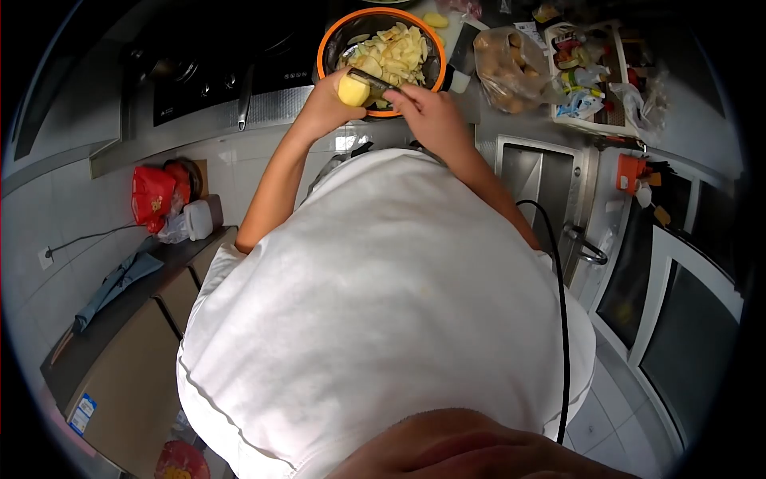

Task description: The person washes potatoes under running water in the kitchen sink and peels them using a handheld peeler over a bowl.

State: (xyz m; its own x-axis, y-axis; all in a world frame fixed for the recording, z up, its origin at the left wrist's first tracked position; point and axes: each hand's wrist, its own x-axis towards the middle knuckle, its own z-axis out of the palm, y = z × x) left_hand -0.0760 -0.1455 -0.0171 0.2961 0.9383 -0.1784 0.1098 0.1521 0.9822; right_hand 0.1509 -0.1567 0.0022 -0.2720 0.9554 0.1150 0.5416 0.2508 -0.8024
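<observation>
My left hand (323, 108) is wrapped around a pale yellow peeled potato (353, 91) above the near rim of an orange-rimmed bowl (321, 56). In my right hand (435, 116) is a dark peeler (369, 79), its far end lying against the top of the potato; its blade is too small to make out. Pale potato peelings (395, 52) are heaped inside the bowl. Another yellow potato (435, 20) lies just beyond the bowl, to the right.
Right of the bowl are a plastic bag of brown potatoes (507, 68) and a white basket (586, 124) of packets and bottles. A sink (538, 180) is at right front. The black cooktop (199, 96) is at left, with a silver-ended handle (243, 112) at its edge.
</observation>
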